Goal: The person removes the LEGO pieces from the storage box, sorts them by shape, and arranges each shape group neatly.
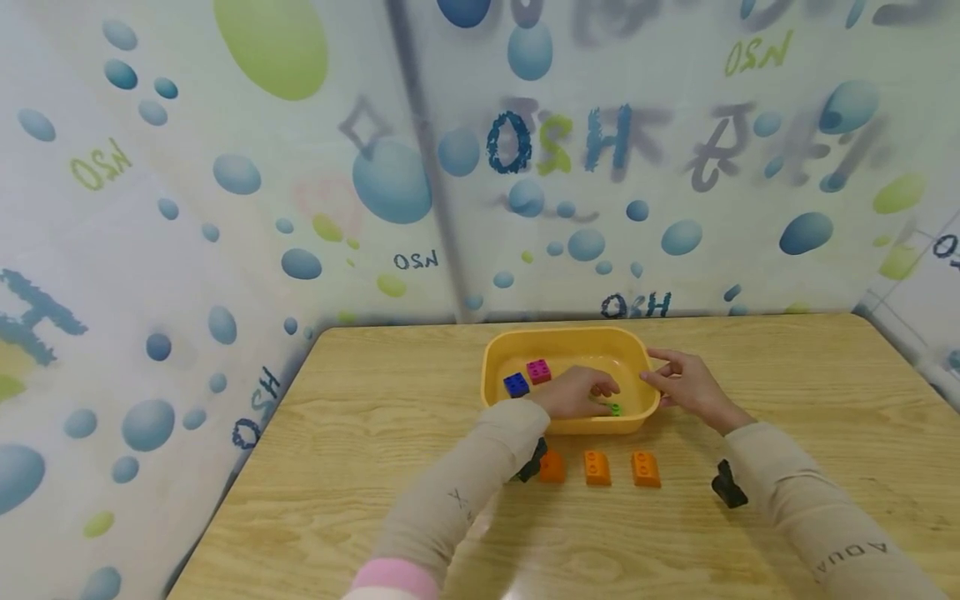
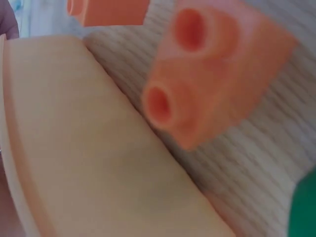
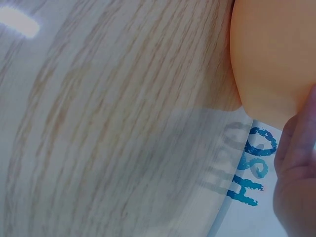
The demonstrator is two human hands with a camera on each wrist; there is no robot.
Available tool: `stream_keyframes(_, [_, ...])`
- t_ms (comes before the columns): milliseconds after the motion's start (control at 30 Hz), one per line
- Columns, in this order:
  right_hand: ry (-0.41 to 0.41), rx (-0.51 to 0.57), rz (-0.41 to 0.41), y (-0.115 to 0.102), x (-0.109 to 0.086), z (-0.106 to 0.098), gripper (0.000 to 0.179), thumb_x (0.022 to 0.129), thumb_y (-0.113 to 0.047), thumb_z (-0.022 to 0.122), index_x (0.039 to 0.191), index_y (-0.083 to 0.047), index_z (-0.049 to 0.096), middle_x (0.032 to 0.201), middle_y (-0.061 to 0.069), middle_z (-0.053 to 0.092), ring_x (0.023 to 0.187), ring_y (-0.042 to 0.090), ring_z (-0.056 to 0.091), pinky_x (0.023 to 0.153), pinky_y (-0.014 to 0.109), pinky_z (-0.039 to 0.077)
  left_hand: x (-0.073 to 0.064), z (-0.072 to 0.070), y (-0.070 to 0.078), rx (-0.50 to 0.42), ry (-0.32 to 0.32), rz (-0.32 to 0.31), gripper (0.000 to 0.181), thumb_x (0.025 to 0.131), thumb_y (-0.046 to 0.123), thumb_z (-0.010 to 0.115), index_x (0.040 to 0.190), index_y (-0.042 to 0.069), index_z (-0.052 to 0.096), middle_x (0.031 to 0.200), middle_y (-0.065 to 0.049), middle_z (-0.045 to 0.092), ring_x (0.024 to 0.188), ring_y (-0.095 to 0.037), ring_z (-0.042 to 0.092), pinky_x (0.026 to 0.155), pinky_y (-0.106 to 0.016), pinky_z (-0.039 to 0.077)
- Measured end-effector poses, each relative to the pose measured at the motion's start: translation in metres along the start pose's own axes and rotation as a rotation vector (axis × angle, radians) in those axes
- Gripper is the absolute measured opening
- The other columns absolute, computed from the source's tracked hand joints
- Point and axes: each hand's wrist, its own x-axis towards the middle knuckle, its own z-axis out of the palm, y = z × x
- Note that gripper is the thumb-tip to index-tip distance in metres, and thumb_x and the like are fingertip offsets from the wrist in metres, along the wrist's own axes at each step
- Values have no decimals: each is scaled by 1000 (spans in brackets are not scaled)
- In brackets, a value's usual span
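Note:
My left hand (image 1: 576, 392) reaches over the front rim into a yellow plastic basin (image 1: 570, 426), fingers bent beside a small green toy brick (image 1: 616, 410) that it partly covers. I cannot tell whether it grips the brick. To its left in the basin lie a blue brick (image 1: 516, 384) and a magenta brick (image 1: 538, 371). My right hand (image 1: 693, 390) holds the basin's right end, thumb at the rim and fingers outside; in the right wrist view its fingers (image 3: 296, 148) lie along the basin wall (image 3: 276, 59).
In front of the basin, three orange bricks with sloped sides stand in a row: a left one (image 1: 552, 467), a middle one (image 1: 597, 468) and a right one (image 1: 645, 469). A green shape (image 2: 305, 210) edges into the left wrist view. Behind the wooden table (image 1: 390, 392) rises a patterned wall.

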Motion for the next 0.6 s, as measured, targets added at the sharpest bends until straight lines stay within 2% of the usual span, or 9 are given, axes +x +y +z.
stream_keyframes(100, [-2,1,0,0,0,0,60,88,-18,55,134,8,27,95,26,55,68,25,62,60,34,52,5,1,-1,15,-21,5,34,82,16,64,114,9,58,107,2,59,95,-6,53,80,-13,40])
stream_keyframes(233, [-1,-5,5,0,1,0,60,88,-18,55,134,8,27,96,28,55,70,29,62,59,33,52,9,2,-4,-18,-58,-4,33,81,11,64,114,9,59,104,3,60,93,-5,54,79,-12,41])
stream_keyframes(333, [-1,-10,3,0,1,0,60,88,-19,55,134,8,27,96,27,55,71,28,62,59,32,52,12,4,-6,-36,-84,-8,32,81,7,63,113,9,60,103,2,61,93,-5,54,79,-12,40])
stream_keyframes(600, [4,-11,12,-1,0,1,59,88,-17,55,134,8,27,96,28,55,69,26,62,59,33,52,14,5,-5,-11,-114,-20,31,82,5,62,113,8,60,106,1,61,95,-5,54,81,-12,40])
